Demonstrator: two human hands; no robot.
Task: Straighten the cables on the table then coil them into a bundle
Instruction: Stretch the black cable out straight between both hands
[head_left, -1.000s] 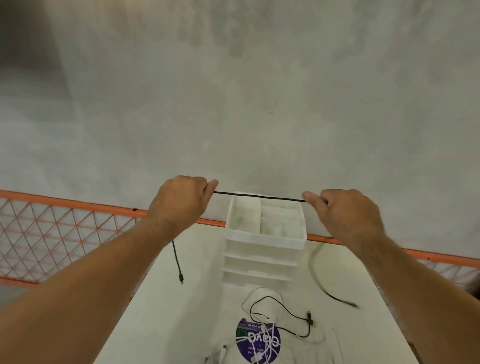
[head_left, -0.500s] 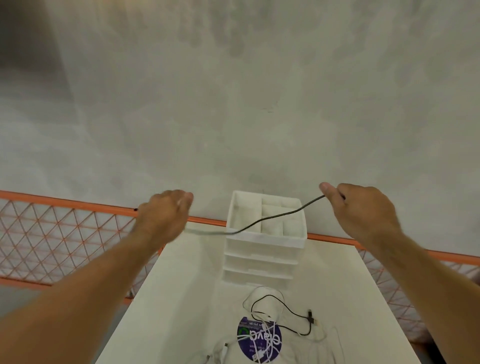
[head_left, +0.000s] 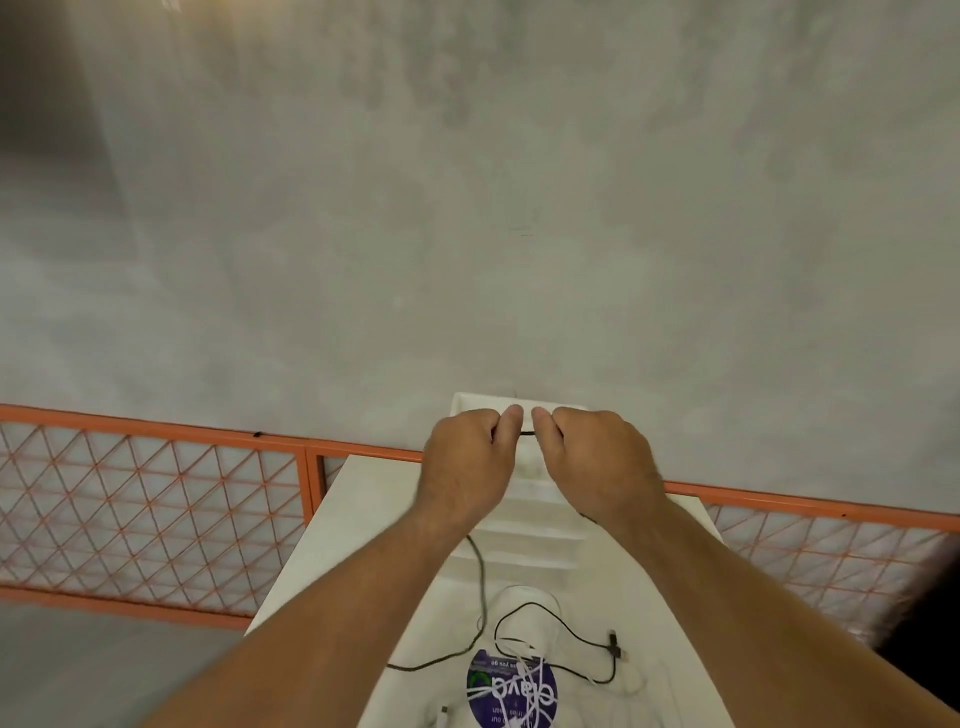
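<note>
An orange mesh fence (head_left: 156, 509) runs behind the white bench (head_left: 332, 545). The left hand (head_left: 465, 467) and right hand (head_left: 605, 462) are raised close together. Their curled fingers (head_left: 511, 418) pinch a short taut span of black cable (head_left: 527, 432) in front of a white drawer unit (head_left: 524, 535). The cable's slack trails down onto the bench, near a thinner black cable (head_left: 571, 631).

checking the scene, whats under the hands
A white drawer organiser on the table. The left hand and right hand, pinching a black cable, hide most of its top tray.
</note>
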